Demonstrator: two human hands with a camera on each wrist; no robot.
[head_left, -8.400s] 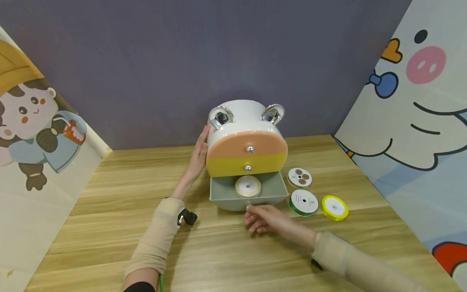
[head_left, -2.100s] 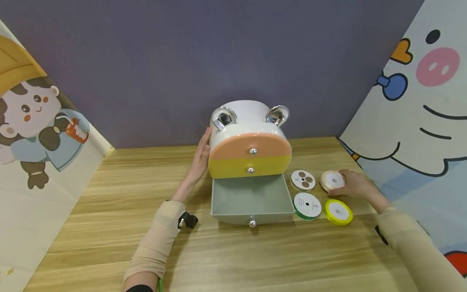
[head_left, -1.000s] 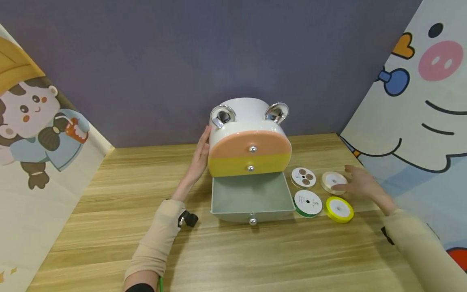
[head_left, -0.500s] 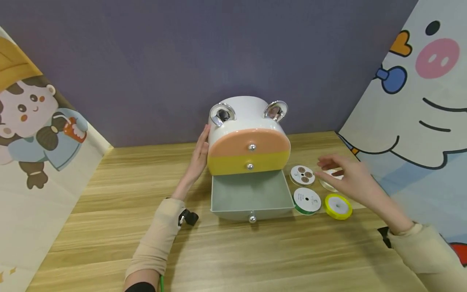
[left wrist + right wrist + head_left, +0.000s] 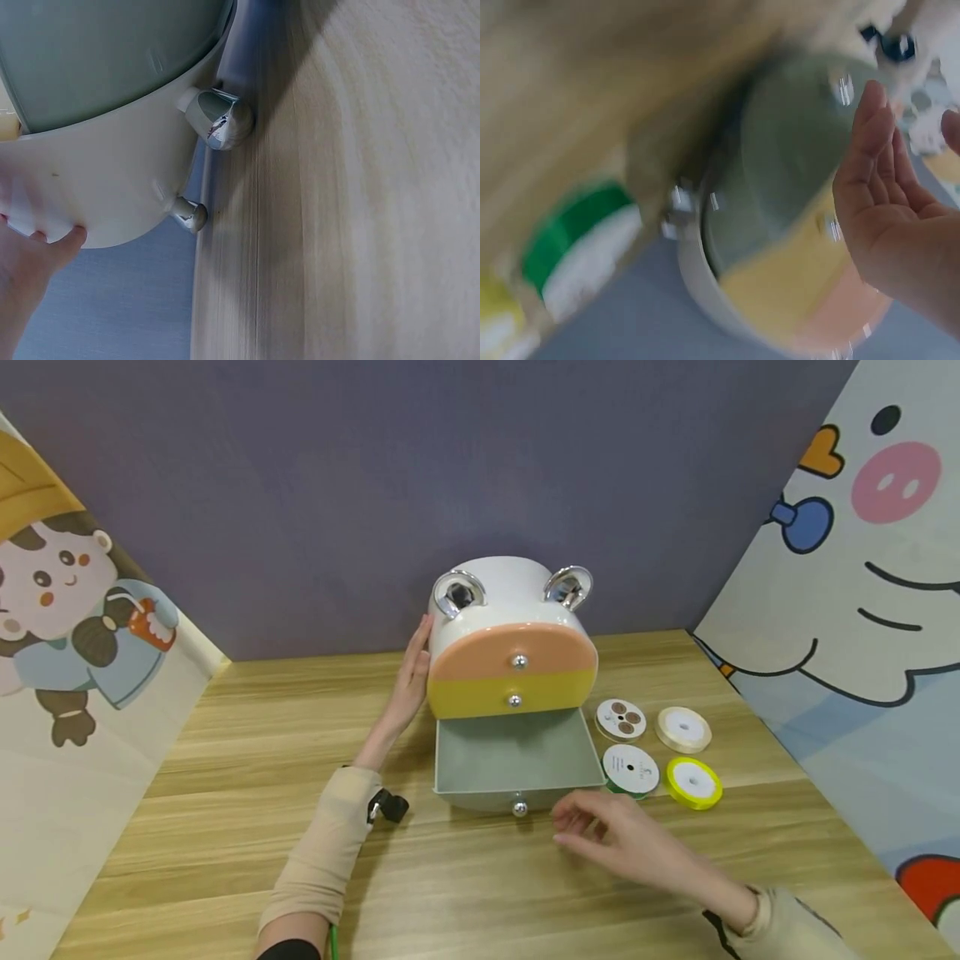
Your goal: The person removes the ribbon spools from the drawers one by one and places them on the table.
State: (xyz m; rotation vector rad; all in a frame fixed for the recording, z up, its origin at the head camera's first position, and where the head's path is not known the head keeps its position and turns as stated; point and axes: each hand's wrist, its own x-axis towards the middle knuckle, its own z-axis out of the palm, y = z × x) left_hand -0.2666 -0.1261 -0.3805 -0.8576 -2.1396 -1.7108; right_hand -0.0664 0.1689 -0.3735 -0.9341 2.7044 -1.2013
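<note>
A small white drawer cabinet with round silver ears has peach and yellow upper drawers, both closed. Its grey-green bottom drawer is pulled out and holds nothing. My left hand rests with extended fingers against the cabinet's left side; in the left wrist view its fingertips touch the white shell. My right hand, fingers loosely bent and holding nothing, hovers in front of the drawer's right corner, right of its silver knob. The right wrist view is blurred but shows this hand near the drawer front.
Right of the cabinet lie a cream ribbon spool, a yellow ribbon spool, a green ribbon spool and a spool with brown circles. A grey wall stands close behind the cabinet on the wooden table.
The bottom drawer has come further out. The cream spool went from it to the table beside the others; my right hand let go and swung left to the drawer front. My left hand stayed.
</note>
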